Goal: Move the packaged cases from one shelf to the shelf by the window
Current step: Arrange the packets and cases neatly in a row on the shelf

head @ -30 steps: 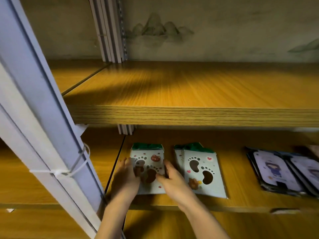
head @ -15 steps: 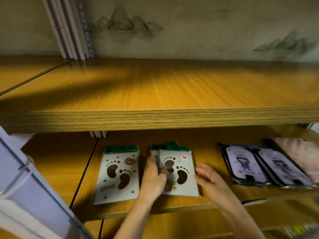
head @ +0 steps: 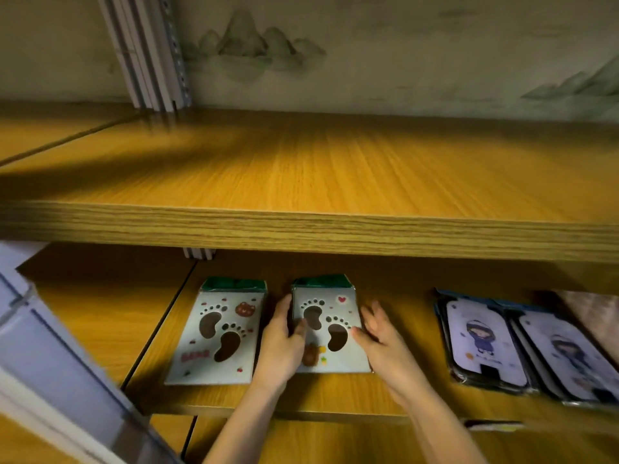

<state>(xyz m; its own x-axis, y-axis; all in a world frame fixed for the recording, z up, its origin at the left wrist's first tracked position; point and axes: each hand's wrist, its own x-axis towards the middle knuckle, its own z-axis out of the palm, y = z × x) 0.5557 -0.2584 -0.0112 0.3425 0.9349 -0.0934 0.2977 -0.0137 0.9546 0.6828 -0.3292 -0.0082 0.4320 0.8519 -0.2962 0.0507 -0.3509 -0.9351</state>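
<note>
Evidently the work is at the lower shelf (head: 395, 286), where two packs of footprint-printed cases lie flat side by side, green tops pointing to the back. The left-hand pack (head: 217, 333) lies alone, untouched. The right-hand pack (head: 330, 329) has both hands on it: the left hand (head: 279, 346) grips its left edge, thumb laid over the printed face and fingers along the side, while the right hand (head: 383, 346) comes in at the right edge with fingers spread loose and only the thumb touching, so it has not closed on anything yet. The pack itself looks to be flat on the board, not lifted. A pale frame (head: 50, 349) slants across the lower left; it may be the window's, but I cannot tell for sure, so I cannot say whether this shelf is the one being emptied or filled. My guess is the pack is either being gathered for a lift or squared up after being set down. If it is a lift, the right hand needs to close on its edge, and the pack must come out low, clear of the upper shelf (head: 301, 229) overhead and without dragging the dark cases (head: 482, 343) lying well to the right.
</note>
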